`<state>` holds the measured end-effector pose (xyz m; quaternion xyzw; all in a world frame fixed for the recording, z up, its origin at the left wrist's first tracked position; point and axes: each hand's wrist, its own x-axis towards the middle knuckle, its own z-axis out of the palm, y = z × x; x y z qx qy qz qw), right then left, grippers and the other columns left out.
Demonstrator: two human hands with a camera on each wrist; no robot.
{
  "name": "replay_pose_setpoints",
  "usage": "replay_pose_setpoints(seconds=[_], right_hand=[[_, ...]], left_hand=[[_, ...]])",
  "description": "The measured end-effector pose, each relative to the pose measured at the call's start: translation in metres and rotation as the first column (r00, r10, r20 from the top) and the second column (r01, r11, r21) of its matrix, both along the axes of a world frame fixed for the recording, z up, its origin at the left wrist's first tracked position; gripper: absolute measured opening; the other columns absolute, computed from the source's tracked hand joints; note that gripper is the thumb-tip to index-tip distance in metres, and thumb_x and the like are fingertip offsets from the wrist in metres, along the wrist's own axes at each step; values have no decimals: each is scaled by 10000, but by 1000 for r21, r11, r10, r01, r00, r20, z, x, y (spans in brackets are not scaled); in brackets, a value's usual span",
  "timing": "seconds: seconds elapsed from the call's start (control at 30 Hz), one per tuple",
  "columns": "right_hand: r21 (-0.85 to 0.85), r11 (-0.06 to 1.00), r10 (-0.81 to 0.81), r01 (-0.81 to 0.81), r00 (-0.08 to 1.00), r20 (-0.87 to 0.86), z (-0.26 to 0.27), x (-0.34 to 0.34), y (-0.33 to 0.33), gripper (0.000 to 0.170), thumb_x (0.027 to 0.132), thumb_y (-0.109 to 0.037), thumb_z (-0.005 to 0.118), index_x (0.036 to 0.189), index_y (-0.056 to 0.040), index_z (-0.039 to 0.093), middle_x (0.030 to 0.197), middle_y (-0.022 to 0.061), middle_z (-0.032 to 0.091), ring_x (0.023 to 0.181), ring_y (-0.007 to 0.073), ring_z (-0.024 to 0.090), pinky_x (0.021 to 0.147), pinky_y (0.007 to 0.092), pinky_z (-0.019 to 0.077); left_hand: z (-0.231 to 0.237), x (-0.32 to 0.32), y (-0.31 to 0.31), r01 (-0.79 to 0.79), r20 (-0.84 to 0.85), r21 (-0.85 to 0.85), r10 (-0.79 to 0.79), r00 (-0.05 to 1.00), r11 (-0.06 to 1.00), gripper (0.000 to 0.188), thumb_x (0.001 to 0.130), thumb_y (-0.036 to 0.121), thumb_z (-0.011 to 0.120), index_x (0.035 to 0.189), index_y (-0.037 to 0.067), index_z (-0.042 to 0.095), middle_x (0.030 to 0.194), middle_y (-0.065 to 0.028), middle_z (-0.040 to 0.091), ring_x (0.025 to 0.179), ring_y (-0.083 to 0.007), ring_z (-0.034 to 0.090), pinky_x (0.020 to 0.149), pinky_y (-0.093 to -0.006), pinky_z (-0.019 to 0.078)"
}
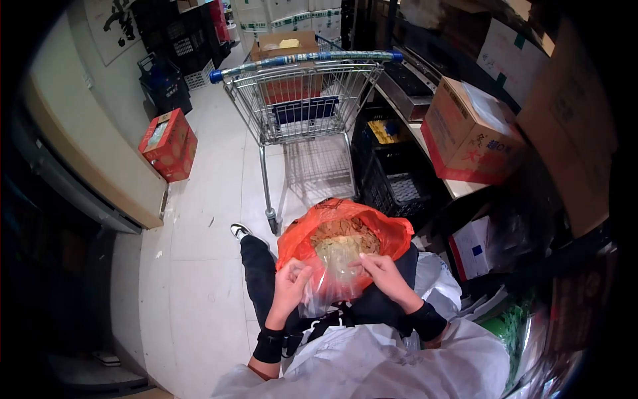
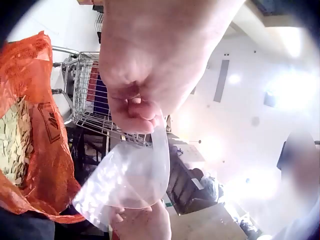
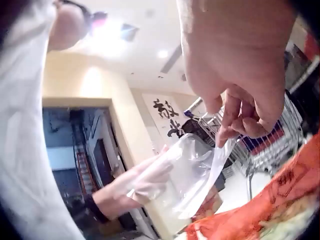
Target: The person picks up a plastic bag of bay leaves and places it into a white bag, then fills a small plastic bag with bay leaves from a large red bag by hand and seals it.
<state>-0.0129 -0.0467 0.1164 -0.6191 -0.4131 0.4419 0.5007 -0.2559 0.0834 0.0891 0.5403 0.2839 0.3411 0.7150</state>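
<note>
Between the two hands hangs a clear plastic bag (image 1: 327, 282), thin and see-through, its mouth edge stretched apart. My left hand (image 1: 290, 288) pinches one side of that edge with curled fingers, seen close in the left wrist view. On the other side, my right hand (image 1: 391, 280) pinches the edge between thumb and fingers (image 3: 227, 134). Just beyond the hands, a large orange-red plastic bag (image 1: 299, 241) sits open at the person's lap, holding many thin brown and tan dried pieces (image 1: 345, 231). The clear bag overlaps its near rim in the head view.
A metal shopping cart (image 1: 306, 126) with a cardboard box (image 1: 290, 86) stands ahead. Black crates (image 1: 402, 189) and a shelf bearing a carton (image 1: 465, 136) flank the right. A red box (image 1: 169, 145) is on the floor at left by the wall.
</note>
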Motion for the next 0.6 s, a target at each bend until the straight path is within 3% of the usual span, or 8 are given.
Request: replay_pose_setpoints(seconds=[0.13, 0.27, 0.33, 0.43, 0.47, 0.5, 0.57, 0.6], right_hand=[[-118, 992, 31, -38, 998, -62, -18, -20, 8, 253, 951, -256, 858, 1004, -25, 768, 817, -79, 630, 738, 6, 550, 649, 208, 445], [-140, 990, -23, -18, 958, -285, -35, -24, 9, 168, 981, -157, 811, 907, -59, 696, 853, -60, 649, 749, 21, 582, 689, 219, 472], [-83, 991, -125, 103, 933, -336, -16, -21, 5, 132, 996, -75, 763, 904, -54, 671, 949, -5, 715, 856, 73, 667, 801, 250, 525], [57, 996, -45, 71, 931, -362, -8, -5, 0, 127, 994, -14, 732, 898, -31, 650, 1071, 66, 757, 1023, 154, 721, 905, 293, 554], [41, 999, 42, -27, 895, -443, -14, 2, -4, 48, 1036, -9, 669, 1017, -19, 627, 1233, 142, 745, 1098, 207, 726, 982, 353, 576], [42, 999, 39, -23, 895, -444, -8, -1, -4, 48, 1036, -9, 669, 1017, -19, 627, 1233, 142, 745, 1098, 207, 726, 982, 353, 576], [-1, 998, 46, -63, 738, -673, 12, -10, -1, 45, 1100, -47, 579, 1137, -47, 554, 1502, 191, 598, 1198, 239, 697, 1056, 414, 568], [1, 998, 46, -61, 737, -674, 13, -12, 0, 45, 1100, -47, 579, 1137, -47, 554, 1502, 191, 598, 1198, 239, 697, 1056, 414, 568]], left_hand=[[-3, -5, 2, 68, 28, -23, -67, 997, 997, 177, 1099, 109, 623, 954, 35, 554, 599, -17, 578, 401, -89, 502, 386, -262, 379], [-15, -10, 13, 48, 39, -6, -48, 998, 999, 163, 1088, 105, 642, 955, 34, 580, 600, -1, 568, 420, -69, 500, 395, -258, 386], [-7, -15, 22, -87, -103, 59, 92, 990, 994, 159, 1064, 104, 684, 937, 31, 621, 634, 41, 564, 456, -32, 483, 418, -238, 369], [-18, -20, 39, -31, -129, 131, 48, 991, 991, 180, 1047, 113, 713, 910, 32, 629, 674, 55, 568, 479, -17, 469, 433, -223, 343], [-20, -19, 38, -20, -136, 76, 30, 990, 997, 203, 1040, 122, 730, 891, 25, 633, 673, 78, 542, 535, 3, 477, 469, -219, 348], [-23, -18, 40, -16, -137, 77, 26, 990, 997, 203, 1040, 122, 730, 891, 25, 633, 673, 78, 542, 535, 3, 477, 469, -219, 348], [-31, -14, 46, -1, -245, 152, 39, 969, 988, 141, 1001, 94, 757, 952, 4, 660, 796, -3, 638, 678, -95, 613, 616, -273, 479], [-25, -8, 45, 1, -246, 153, 37, 968, 988, 141, 1001, 94, 757, 952, 4, 660, 796, -3, 638, 678, -95, 613, 616, -273, 479]])
